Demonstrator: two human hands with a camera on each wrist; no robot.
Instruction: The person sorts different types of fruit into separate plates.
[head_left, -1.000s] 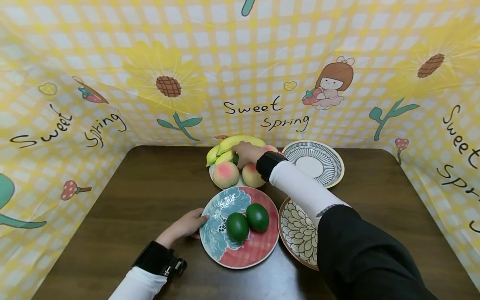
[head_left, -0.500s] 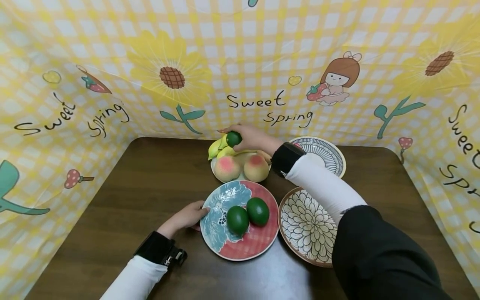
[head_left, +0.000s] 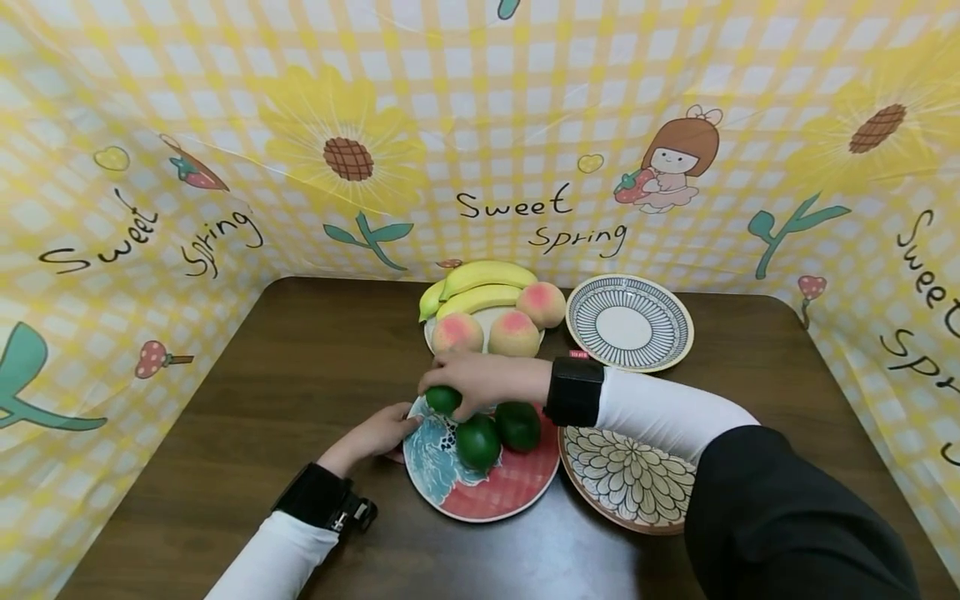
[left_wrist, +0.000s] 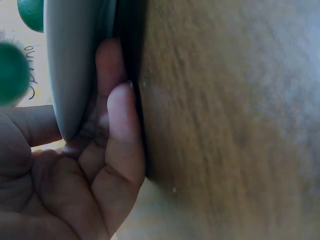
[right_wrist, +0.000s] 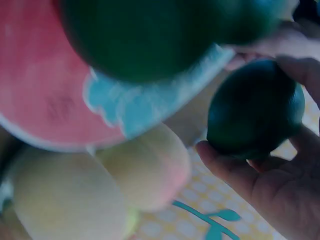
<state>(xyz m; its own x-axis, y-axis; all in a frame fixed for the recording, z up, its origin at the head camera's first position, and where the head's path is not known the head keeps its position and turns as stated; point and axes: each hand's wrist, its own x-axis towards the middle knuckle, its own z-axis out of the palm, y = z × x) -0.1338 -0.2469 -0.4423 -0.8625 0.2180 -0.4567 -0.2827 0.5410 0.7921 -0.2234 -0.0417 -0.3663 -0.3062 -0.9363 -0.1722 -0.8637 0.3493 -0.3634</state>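
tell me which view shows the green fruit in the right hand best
The right wrist view: the green fruit fills the frame close up, with the right hand curled round it. The head view shows it small and half covered by fingers above the red and blue plate. The left wrist view does not clearly show it.

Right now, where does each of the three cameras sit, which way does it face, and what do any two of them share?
Head: worn on the head, looking down and forward at the table; both hands and sleeves show.
Left wrist: beside the left hand, whose fingers grip the red and blue plate at its rim.
Right wrist: under the right hand, facing the green fruit it grips, peaches beyond.
Shared: head and right wrist both show that fruit above the plate.
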